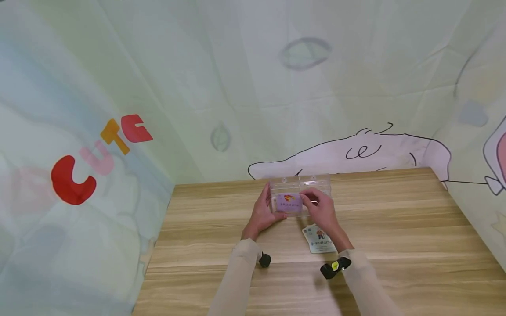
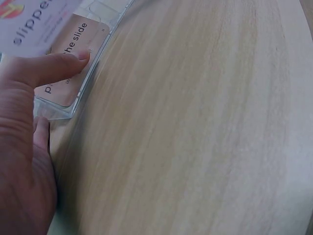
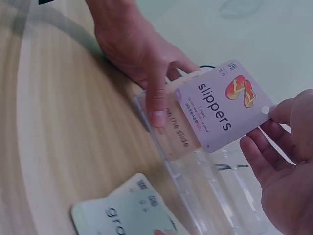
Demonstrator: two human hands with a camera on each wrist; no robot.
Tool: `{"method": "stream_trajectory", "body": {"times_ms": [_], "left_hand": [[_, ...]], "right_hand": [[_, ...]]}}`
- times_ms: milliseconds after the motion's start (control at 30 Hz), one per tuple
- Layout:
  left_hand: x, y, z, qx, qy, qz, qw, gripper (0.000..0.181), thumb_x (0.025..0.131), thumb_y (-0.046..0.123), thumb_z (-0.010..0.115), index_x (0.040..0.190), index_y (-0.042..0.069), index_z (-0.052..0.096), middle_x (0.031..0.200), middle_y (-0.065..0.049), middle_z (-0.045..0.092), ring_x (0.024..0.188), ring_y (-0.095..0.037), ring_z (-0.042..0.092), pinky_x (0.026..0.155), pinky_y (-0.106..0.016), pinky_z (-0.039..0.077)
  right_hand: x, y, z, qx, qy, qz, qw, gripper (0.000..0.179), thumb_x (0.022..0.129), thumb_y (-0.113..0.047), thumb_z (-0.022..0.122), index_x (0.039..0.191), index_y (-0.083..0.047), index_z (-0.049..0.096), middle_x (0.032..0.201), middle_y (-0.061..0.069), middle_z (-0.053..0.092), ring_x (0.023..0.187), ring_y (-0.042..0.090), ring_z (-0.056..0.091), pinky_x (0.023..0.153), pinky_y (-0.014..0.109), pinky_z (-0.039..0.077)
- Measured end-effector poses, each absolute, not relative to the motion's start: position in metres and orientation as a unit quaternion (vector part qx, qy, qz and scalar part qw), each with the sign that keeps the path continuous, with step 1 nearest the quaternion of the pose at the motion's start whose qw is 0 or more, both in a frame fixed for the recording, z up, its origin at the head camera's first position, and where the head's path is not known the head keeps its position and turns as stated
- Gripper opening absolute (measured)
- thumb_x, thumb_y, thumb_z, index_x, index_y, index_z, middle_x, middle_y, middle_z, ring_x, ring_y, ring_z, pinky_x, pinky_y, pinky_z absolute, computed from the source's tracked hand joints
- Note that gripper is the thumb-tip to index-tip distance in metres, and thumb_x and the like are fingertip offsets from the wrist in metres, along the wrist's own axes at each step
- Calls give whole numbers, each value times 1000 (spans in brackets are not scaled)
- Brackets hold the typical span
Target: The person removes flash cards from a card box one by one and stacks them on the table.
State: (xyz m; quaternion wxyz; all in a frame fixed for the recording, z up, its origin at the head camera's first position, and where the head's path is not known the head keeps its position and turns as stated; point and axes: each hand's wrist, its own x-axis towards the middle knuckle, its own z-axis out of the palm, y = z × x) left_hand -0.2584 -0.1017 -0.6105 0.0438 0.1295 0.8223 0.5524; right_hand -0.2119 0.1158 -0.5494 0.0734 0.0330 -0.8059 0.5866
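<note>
A lilac flashcard printed "slippers" with a picture of red-and-yellow slippers is pinched at its corner between the thumb and fingers of my right hand. It is tilted above a clear plastic box with two compartments. My left hand grips the box by its left side, its thumb over the near edge and fingers along the outer wall. In the left compartment lies a peach card reading "the slide". The right compartment shows no card in the right wrist view.
A small pile of pale green flashcards, "grandfather" on top, lies on the wooden table in front of the box, partly behind my right forearm. A printed cloth backdrop rises along the table's back and left edges.
</note>
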Motion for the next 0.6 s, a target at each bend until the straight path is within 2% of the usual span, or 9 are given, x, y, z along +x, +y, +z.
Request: {"method": "stream_trajectory", "body": {"times_ms": [367, 467, 600], "left_hand": [[-257, -102, -610, 121, 831, 541, 49, 131, 69, 14, 98, 168, 17, 12, 168, -10, 31, 151, -24, 33, 123, -32, 29], [-257, -102, -611, 120, 834, 537, 50, 131, 70, 17, 98, 168, 18, 11, 168, -10, 30, 151, -25, 33, 123, -33, 29], [-258, -101, -612, 119, 835, 534, 51, 130, 72, 19, 97, 168, 17, 10, 169, -10, 28, 152, -25, 33, 123, -33, 30]], "right_hand": [[-206, 142, -532, 23, -804, 591, 57, 19, 105, -15, 63, 120, -5, 70, 117, 13, 70, 105, 29, 69, 95, 46, 61], [-204, 150, -532, 15, -804, 593, 49, 21, 106, -17, 62, 120, -4, 69, 116, 15, 70, 104, 30, 68, 92, 41, 62], [-200, 159, -533, 6, -804, 594, 38, 22, 105, -17, 62, 120, -2, 69, 114, 17, 70, 101, 30, 68, 85, 28, 62]]}}
